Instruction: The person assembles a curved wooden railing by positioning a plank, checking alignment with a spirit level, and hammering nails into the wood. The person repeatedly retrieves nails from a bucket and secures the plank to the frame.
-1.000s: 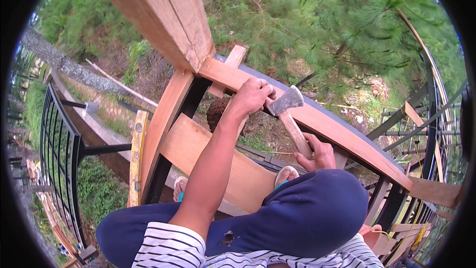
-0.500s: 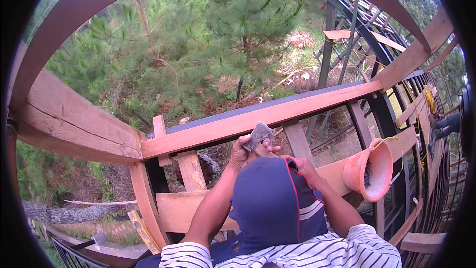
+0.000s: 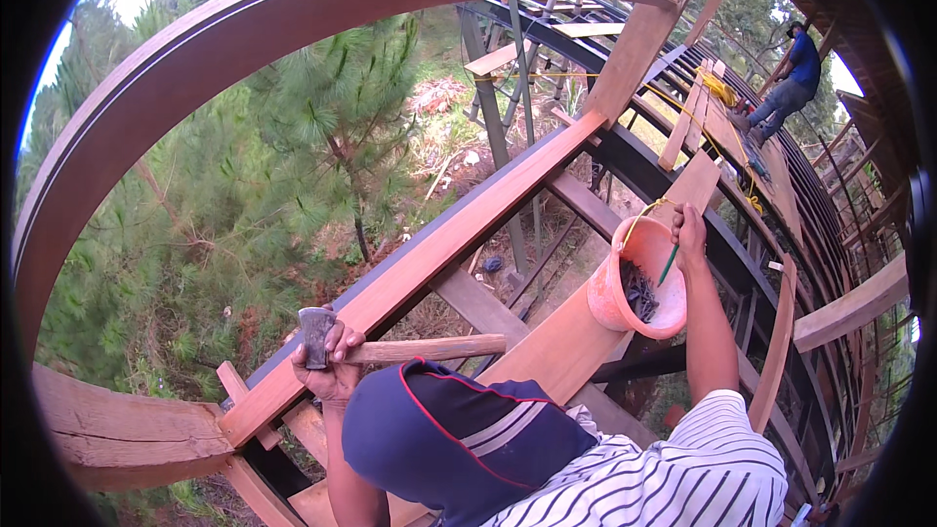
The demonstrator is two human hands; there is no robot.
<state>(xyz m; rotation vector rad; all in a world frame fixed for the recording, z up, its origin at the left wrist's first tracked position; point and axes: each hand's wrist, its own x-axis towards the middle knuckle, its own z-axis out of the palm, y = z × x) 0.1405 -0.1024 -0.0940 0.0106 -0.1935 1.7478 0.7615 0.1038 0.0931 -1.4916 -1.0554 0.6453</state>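
Note:
My left hand point(image 3: 330, 371) is closed around a hatchet point(image 3: 429, 347) close to its grey metal head. The wooden handle points to the right, above a dark blue cap point(image 3: 444, 439) that hides part of the lower view. My right arm stretches out to an orange bucket point(image 3: 610, 295), where my right hand point(image 3: 689, 231) is at the far right rim. Between its fingers is a slim green pencil point(image 3: 669, 264), slanting down into the bucket. Dark nails point(image 3: 639, 293) lie in a heap inside. A yellow cord point(image 3: 639, 224) is tied at the bucket's rim.
A long wooden rail point(image 3: 420, 273) runs diagonally beyond my hands, joined to a thick beam point(image 3: 137, 429) at left. The bucket is by a wide plank point(image 3: 551, 351). Gaps between boards show ground below. Another person point(image 3: 791, 83) stands on the framework at far right, near yellow rope point(image 3: 717, 86).
Both hands were together at the hatchet. The left now holds it alone, farther left, while my right hand has gone to the bucket with the pencil. The view has swung right.

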